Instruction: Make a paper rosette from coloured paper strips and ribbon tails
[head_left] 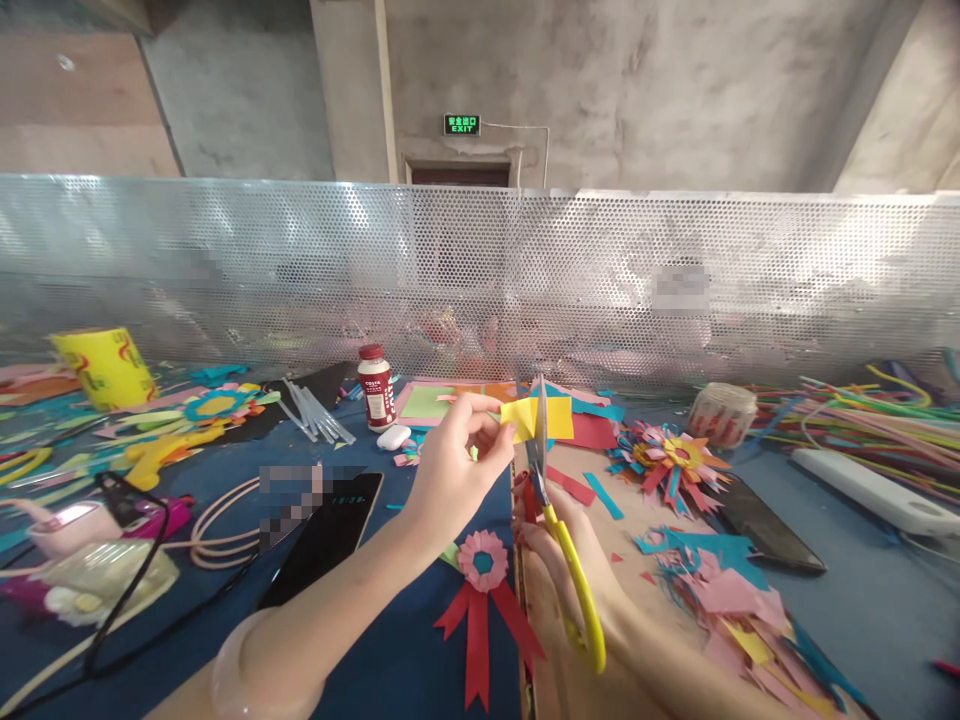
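A small yellow paper strip (556, 418) is pinched at its left end by my left hand (466, 455). Yellow-handled scissors (574, 575) are in my right hand (571, 545), blades pointing up and crossing the strip near its middle. Below my hands on the dark blue table lies a pink paper rosette (482, 562) with a blue centre and red ribbon tails (478, 655). A multicoloured paper flower (679, 458) rests to the right of the scissors.
Paper scraps (731, 590) are heaped at right on a cardboard sheet (555, 640). Phones (330, 530) lie on both sides. A bottle (376, 390), tape roll (105, 368), glass jar (722, 415) and white power strip (874, 490) stand or lie farther out. A perforated metal screen (315, 270) stands behind.
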